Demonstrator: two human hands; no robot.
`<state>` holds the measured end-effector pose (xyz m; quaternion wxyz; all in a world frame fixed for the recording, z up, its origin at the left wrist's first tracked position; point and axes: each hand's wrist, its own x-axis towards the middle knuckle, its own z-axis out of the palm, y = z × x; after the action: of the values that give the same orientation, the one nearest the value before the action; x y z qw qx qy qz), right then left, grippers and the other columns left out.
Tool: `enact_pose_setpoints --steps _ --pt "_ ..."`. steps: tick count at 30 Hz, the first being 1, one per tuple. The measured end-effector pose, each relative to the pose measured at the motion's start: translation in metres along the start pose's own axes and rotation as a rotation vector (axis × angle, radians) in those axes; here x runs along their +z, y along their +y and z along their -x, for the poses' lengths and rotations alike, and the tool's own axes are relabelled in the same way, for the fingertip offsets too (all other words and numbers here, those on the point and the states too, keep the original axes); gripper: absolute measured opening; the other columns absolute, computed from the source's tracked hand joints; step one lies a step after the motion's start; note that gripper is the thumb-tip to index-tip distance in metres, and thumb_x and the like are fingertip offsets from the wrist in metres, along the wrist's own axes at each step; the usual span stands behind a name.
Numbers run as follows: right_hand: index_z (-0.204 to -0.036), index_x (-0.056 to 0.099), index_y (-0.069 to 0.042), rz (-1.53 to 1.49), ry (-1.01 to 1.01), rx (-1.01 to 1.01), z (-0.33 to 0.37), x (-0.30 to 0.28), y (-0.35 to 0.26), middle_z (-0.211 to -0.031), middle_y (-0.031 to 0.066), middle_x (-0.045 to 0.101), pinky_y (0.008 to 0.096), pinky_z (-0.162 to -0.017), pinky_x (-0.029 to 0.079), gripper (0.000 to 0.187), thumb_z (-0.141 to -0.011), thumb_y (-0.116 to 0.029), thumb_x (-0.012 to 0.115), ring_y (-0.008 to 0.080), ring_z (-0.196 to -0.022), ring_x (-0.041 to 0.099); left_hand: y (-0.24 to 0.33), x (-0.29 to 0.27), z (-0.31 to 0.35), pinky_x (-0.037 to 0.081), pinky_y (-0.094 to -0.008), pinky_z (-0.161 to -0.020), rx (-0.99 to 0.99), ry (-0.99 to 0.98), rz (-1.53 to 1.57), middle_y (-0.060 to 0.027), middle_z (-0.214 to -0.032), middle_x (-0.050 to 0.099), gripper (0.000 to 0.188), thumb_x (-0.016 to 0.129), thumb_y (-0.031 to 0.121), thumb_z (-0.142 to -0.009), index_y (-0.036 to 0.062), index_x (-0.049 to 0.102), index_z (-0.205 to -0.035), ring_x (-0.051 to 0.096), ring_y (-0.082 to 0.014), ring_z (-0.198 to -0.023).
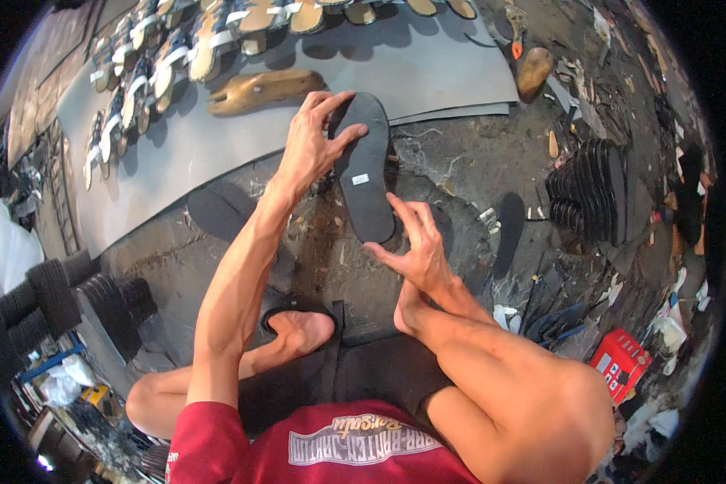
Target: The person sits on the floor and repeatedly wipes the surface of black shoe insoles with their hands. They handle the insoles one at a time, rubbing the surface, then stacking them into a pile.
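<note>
A dark grey shoe sole [366, 206] with a small white label in its middle is held up between my two hands. My left hand [313, 139] grips its far, wider end, with the thumb lying across the face and the fingers at the left edge. At the near end, my right hand [418, 246] has its thumb at the bottom tip and its fingertips against the right edge. Beyond my left hand, a wooden shoe last [266, 90] lies on a grey sheet [427, 68].
Rows of unfinished sandals [210, 48] line the sheet's far side. Another last [534, 73] lies at the far right. Stacked black soles [589, 194] stand to the right, near a single loose sole [508, 234]. More stacked soles [52, 294] and a red box [621, 365] flank my legs.
</note>
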<state>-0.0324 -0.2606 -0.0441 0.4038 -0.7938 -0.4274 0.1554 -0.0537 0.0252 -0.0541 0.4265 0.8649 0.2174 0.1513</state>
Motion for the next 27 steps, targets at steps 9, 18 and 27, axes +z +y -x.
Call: enact_pose_setpoints --steps 9,18,27 --pt "-0.152 0.065 -0.004 0.093 0.057 -0.053 0.005 0.009 0.004 -0.123 0.0134 0.066 0.0406 -0.089 0.064 0.088 -0.078 -0.035 0.102 0.0294 -0.107 0.073 -0.007 0.0 0.003 0.059 -0.0413 -0.091 0.014 0.011 0.027 -0.0132 -0.134 0.069 0.066 0.091 0.043 -0.09 0.0119 0.073 -0.146 0.069 -0.0271 -0.098" --pt "-0.15 0.062 0.001 0.129 0.032 -0.11 0.004 0.007 0.005 -0.123 0.0172 0.066 0.0446 -0.091 0.063 0.087 -0.082 -0.037 0.099 0.0357 -0.107 0.071 -0.013 0.006 0.003 0.059 -0.0448 -0.096 0.04 0.02 0.016 -0.0187 -0.137 0.068 0.065 0.09 0.042 -0.092 0.0112 0.071 -0.147 0.072 -0.0351 -0.112" --pt "-0.148 0.067 -0.001 0.112 0.061 -0.091 0.004 0.007 0.003 -0.12 0.0149 0.067 0.0436 -0.089 0.064 0.086 -0.076 -0.033 0.103 0.033 -0.108 0.072 -0.01 0.008 0.006 0.054 -0.0467 -0.108 0.126 0.083 -0.098 -0.0199 -0.14 0.065 0.067 0.09 0.036 -0.092 0.0076 0.068 -0.149 0.065 -0.0387 -0.123"
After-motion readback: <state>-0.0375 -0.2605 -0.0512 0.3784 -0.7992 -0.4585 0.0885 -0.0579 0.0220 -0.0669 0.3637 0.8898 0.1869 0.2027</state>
